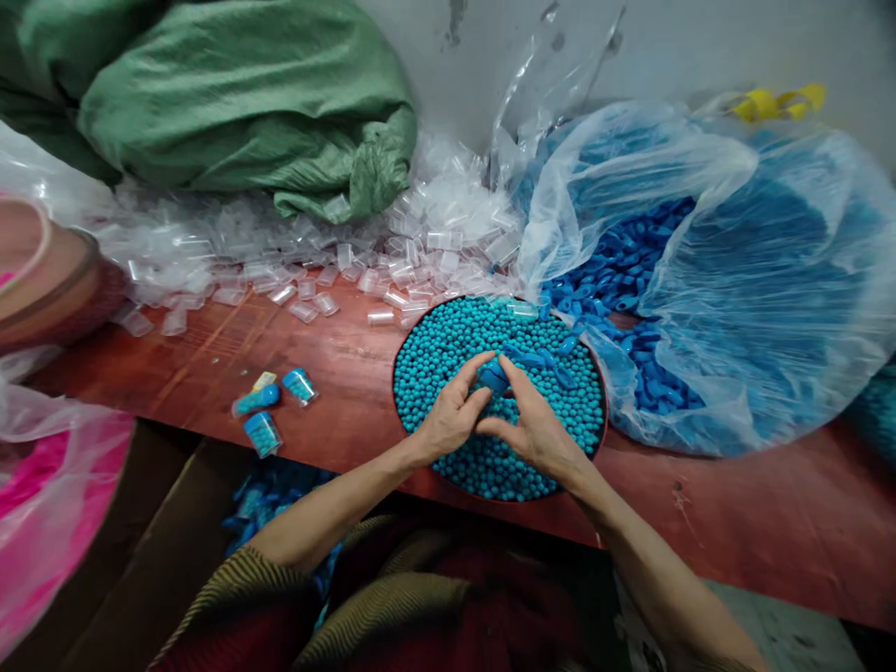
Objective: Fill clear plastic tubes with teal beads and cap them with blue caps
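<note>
Piece in hand: one small blue piece (494, 375), held at the fingertips above the tub, partly hidden by fingers.
Left hand (452, 415): one, fingers bent, index and thumb nearly closed around the piece's left side.
Right hand (538, 427): one, index fingertip against the piece's right side, thumb spread lower and well apart from that index; whether the thumb touches the piece, I cannot tell.
Tub: one round tub (605, 411) under both hands, filled with teal beads (441, 345), far too many to count.
On the beads: several blue parts (566, 375) just beyond the right hand, overlapping, so no sure count; one clear vial (522, 309) at the far rim.
Filled vials: three lie left of the tub, one to the right (300, 385), one to the left (257, 399) and one nearest the table edge (263, 434); one small yellowish piece (264, 381) beside them.
Clear vials: a heap (448, 243) behind, dozens at least.
Bags: one clear bag (763, 280) of blue parts at right, one pink-filled bag (63, 504) at left.
Sack: one, green (259, 103), above the heap.
Table: one, red (350, 373).
</note>
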Demonstrator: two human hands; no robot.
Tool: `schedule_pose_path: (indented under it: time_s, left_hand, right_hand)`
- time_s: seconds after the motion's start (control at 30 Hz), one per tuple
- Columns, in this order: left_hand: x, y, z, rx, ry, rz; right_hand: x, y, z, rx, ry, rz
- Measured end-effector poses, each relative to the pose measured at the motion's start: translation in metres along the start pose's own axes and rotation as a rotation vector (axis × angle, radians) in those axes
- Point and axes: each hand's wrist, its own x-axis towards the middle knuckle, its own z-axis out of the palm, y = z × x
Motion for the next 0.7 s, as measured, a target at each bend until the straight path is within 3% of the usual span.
schedule_pose_path:
  time_s: [0.13, 0.33, 0.5, 0.63, 0.7]
  left_hand:
    - [-0.002, 0.002, -0.001, -0.055, -0.013, 0.014]
    - [-0.01, 0.01, 0.002, -0.171, -0.069, -0.051]
    - [-0.014, 0.016, 0.012, -0.196, 0.055, -0.14]
    - [-0.013, 0.016, 0.014, -0.128, 0.085, -0.118]
    - [-0.012, 0.014, 0.009, -0.023, 0.09, -0.068]
  right_hand:
    - [-0.004, -0.003, 0.008, -0.228, 0.032, -0.129]
    - [-0.006, -0.005, 0.013, -0.277, 0.154, -0.17]
    - [-0.008, -0.002, 0.02, -0.311, 0.225, -0.216]
    - [-0.009, -0.003, 0.028, -0.357, 0.241, -0.175]
    - [-0.008, -0.009, 0.029, -0.361, 0.175, -0.103]
